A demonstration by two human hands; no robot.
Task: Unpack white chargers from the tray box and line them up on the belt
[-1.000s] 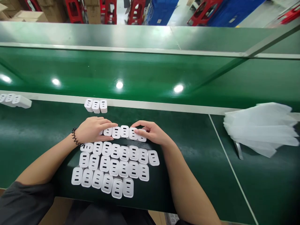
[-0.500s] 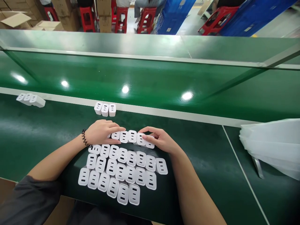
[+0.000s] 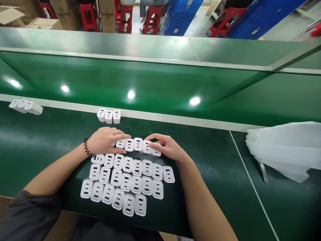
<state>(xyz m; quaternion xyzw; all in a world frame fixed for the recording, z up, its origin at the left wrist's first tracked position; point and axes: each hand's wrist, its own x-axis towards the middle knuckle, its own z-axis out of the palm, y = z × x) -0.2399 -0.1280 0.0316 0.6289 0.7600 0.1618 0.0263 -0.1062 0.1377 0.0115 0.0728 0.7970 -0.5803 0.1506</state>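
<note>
A short row of white USB charger blocks (image 3: 138,144) stands on the green bench with the slotted faces up. My left hand (image 3: 104,140) closes round the left end of this row, fingers along the far side and thumb on the near side; it partly covers the end blocks. At the opposite end, my right hand (image 3: 169,147) grips the last blocks between thumb and fingers. Nearer to me, three more rows of white chargers (image 3: 137,167) stand close together, some slightly turned or tilted.
Three chargers (image 3: 108,116) stand by the pale strip beyond my hands, and three more (image 3: 26,106) at far left. White translucent sheets (image 3: 286,147) lie at the right. Behind the green partition (image 3: 160,83) are red stools (image 3: 152,20), blue crates (image 3: 179,18) and cardboard boxes.
The whole view has shifted slightly, so everything appears a little further left. Both hands keep their hold at the two ends of the row; the chargers look unchanged.
</note>
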